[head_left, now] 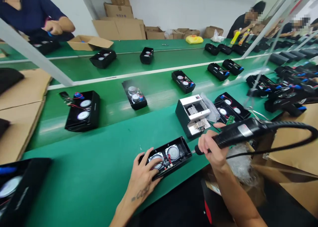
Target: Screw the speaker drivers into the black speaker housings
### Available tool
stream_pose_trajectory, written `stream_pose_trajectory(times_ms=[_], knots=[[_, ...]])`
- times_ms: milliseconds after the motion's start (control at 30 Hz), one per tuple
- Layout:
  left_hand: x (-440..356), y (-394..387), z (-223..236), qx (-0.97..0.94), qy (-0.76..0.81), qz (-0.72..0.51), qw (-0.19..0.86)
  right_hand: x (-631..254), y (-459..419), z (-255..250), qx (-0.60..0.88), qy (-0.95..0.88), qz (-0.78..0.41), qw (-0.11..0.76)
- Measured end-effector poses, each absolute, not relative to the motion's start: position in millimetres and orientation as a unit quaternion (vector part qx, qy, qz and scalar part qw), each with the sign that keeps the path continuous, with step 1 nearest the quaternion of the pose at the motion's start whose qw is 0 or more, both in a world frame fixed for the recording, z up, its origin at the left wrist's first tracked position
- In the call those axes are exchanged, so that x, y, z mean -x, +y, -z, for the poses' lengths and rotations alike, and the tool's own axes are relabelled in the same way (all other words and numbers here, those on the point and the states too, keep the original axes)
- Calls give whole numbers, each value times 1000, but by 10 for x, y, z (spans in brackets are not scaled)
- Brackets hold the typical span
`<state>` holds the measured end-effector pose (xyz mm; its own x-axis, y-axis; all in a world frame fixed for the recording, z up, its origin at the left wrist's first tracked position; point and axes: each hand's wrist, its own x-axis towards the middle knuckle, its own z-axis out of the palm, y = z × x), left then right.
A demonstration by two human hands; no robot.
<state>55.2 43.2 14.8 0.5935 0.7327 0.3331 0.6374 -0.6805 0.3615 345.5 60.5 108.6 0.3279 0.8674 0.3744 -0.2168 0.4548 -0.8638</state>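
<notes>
A black open speaker housing (179, 152) with two round silver drivers and red wires lies at the near edge of the green belt. My left hand (144, 174) rests on its left end, fingers spread over the left driver. My right hand (211, 147) is wrapped round a black electric screwdriver (238, 132), held nearly level, its tip beside the housing's right end. A thick black cable loops off to the right from the tool.
A white and black screw feeder box (193, 114) stands just behind the housing. Several more open speaker housings (83, 110) lie along the belt (99, 174). Cardboard sheets lie left and right. Other people work at the far side.
</notes>
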Motion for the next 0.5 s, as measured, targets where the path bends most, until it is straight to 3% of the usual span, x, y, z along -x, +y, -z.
stream_pose_trajectory(times_ms=[267, 500], knots=[[-585, 266, -159, -874, 422, -230, 66, -2690, 409, -1038, 263, -528, -418, 691], [-600, 310, -181, -869, 428, -230, 93, -2522, 329, -866, 291, -558, -424, 652]])
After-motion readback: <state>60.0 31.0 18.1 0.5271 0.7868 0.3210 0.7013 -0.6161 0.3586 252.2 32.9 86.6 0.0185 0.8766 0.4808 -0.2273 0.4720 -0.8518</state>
